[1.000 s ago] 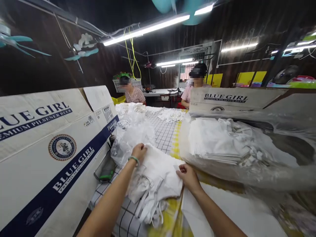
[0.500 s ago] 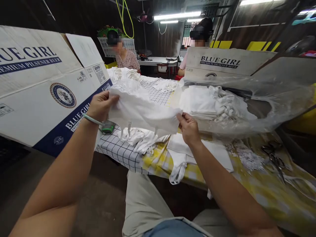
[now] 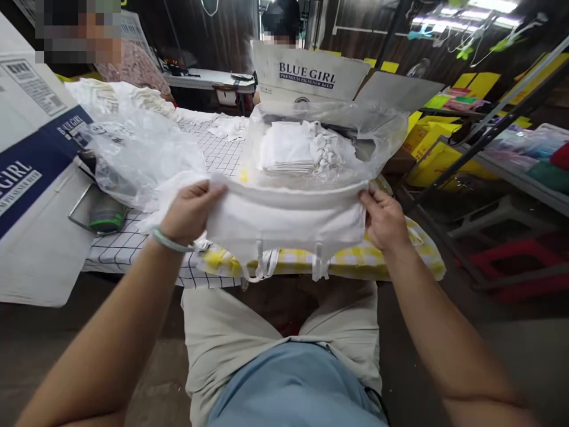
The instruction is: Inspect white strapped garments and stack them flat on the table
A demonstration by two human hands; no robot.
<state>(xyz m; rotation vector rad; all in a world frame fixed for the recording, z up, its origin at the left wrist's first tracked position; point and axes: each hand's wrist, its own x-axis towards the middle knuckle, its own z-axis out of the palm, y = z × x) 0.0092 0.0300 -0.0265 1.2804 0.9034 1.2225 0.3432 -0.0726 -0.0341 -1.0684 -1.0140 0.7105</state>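
A white camisole is stretched flat between my two hands, upside down, its thin straps dangling at the bottom. My left hand pinches one corner of its hem, thumb on the near side; a pale green bangle circles that wrist. At the opposite corner, my right hand is closed on the cloth in the same way. The camisole hangs in front of the table edge and hides part of the yellow checked cloth. Beyond it, a stack of folded white camisoles lies in a clear plastic bag.
Printed cardboard boxes stand at left and behind the bag. A crumpled clear bag and a green-and-grey device are on the grid-patterned tablecloth. Two people sit across the table. Shelving stands at right.
Both hands lifted a camisole off the table, spread it by its hem and drew it taut towards my body. My view has tilted down and turned right.
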